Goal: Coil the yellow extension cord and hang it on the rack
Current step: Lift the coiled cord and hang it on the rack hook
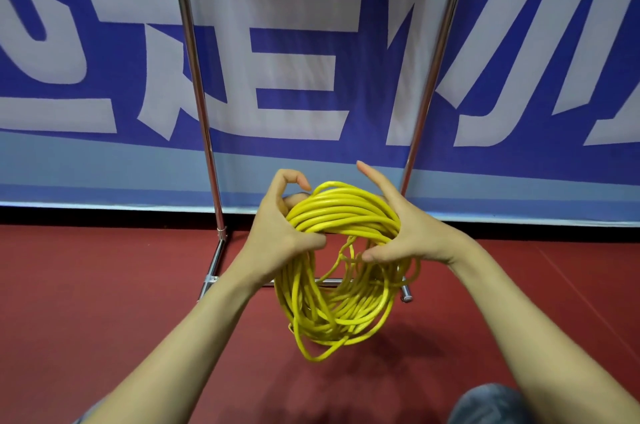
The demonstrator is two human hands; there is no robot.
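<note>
I have both hands on the yellow extension cord [341, 215]. It is gathered into a coil of many loops and held up between them. The left hand [280, 226] grips the top-left of the bundle, fingers curled over the strands and thumb tucked beneath. The right hand [410, 226] holds the top-right, thumb hooked under the strands and forefinger pointing straight up; I cannot see its other fingers behind the cord. The loops hang below both hands over the red floor [104, 285], and one loose loop droops lowest. Just beyond the hands stands the chrome rack [197, 77], with one upright rising on either side of them and its base bar showing through the coil. Behind the rack hangs a blue banner [381, 77] with large white characters.
</note>
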